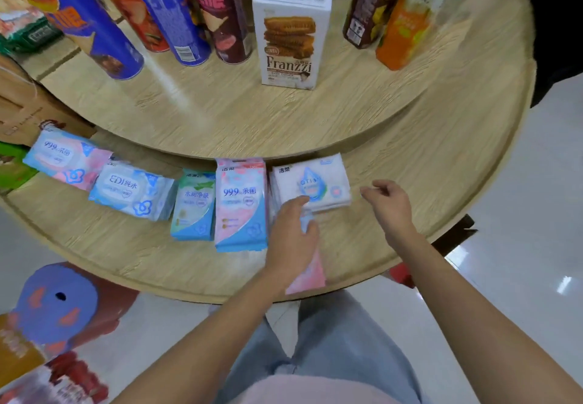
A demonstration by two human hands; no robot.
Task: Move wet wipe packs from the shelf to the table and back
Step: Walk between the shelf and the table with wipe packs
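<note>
Left hand point(291, 236) atop pink pack point(307, 276)

One head-worn, wide-angle view.
It looks forward and steeply down from close above the lower shelf point(410, 167); floor point(520, 214) shows past the shelf's front edge.

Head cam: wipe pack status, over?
Left hand grips pink wipe pack over lower tier front edge. Right hand empty, fingers loosely curled, beside white pack. Nothing blocking either hand.
</note>
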